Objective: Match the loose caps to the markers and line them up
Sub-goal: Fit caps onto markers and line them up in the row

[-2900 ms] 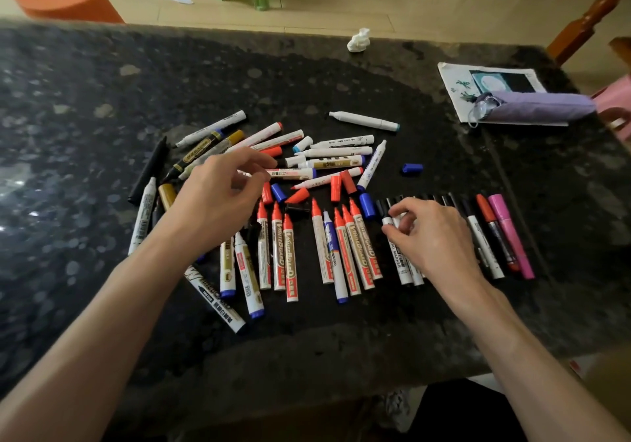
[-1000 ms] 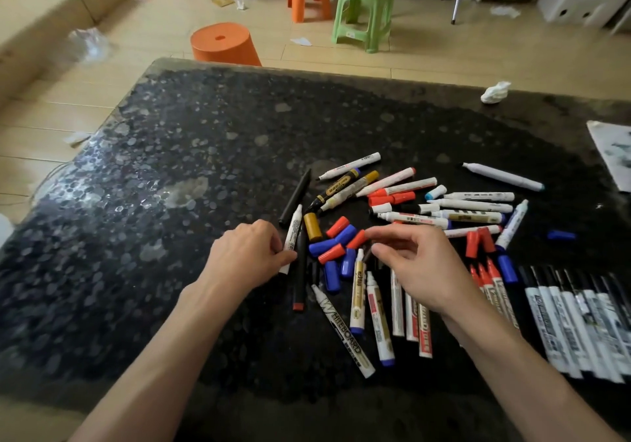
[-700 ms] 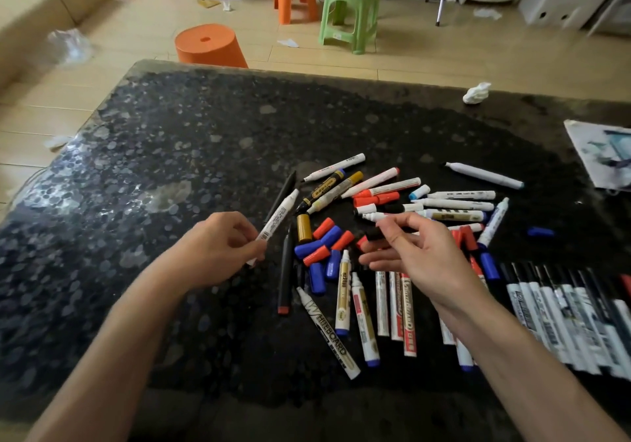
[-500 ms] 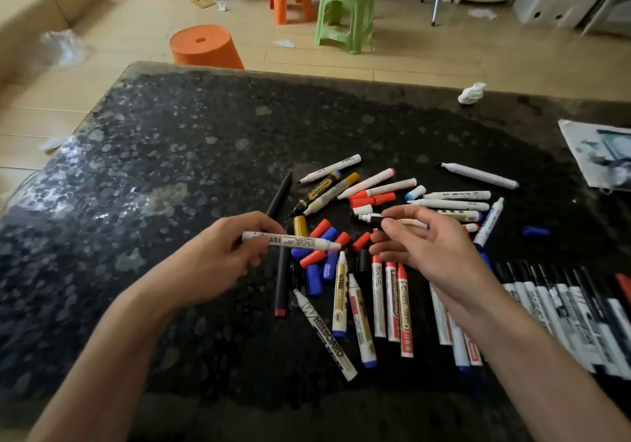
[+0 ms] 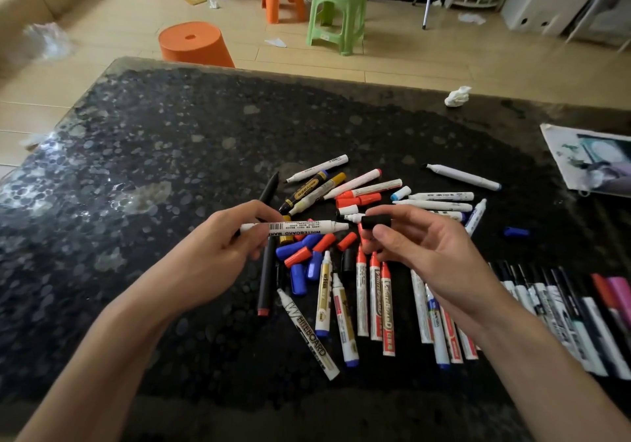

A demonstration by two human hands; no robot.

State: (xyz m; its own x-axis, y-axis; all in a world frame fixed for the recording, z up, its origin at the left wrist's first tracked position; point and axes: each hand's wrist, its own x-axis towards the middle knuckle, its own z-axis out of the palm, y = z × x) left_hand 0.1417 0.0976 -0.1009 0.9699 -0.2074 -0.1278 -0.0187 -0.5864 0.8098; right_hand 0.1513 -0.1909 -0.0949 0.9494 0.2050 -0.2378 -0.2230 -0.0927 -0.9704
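Between thumb and fingertips: right hand (image 5: 426, 257) pinches black cap (image 5: 375, 222) | left hand (image 5: 218, 257) grips uncapped white marker (image 5: 297, 227), tip just beside cap | step: capping (ink colour unclear) | next: align, push on | beneath: loose caps (image 5: 300, 253)

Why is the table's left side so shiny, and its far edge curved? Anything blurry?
Head view: light glares off the left of the table; the wide lens bows its far edge; the floor at top left is blurred; the white marker in the left hand and black cap in the right hand are sharp.
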